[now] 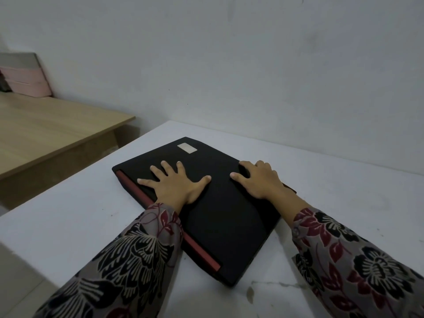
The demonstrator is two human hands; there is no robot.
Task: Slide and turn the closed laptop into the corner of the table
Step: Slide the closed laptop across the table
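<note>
A closed black laptop (220,216) with a red strip along its left edge and a pale sticker near its far corner lies askew on the white table (73,230). Its far corner points toward the table's far corner by the wall. My left hand (176,183) rests flat on the lid with fingers spread, near the left edge. My right hand (258,180) presses on the lid's right side, fingers curled over the far right edge. Both sleeves are floral.
The grey wall (252,65) runs along the table's far edge. A lower wooden table (46,134) stands to the left across a gap, with pink and grey boards (25,76) leaning on the wall. The white table's left edge drops off near the left.
</note>
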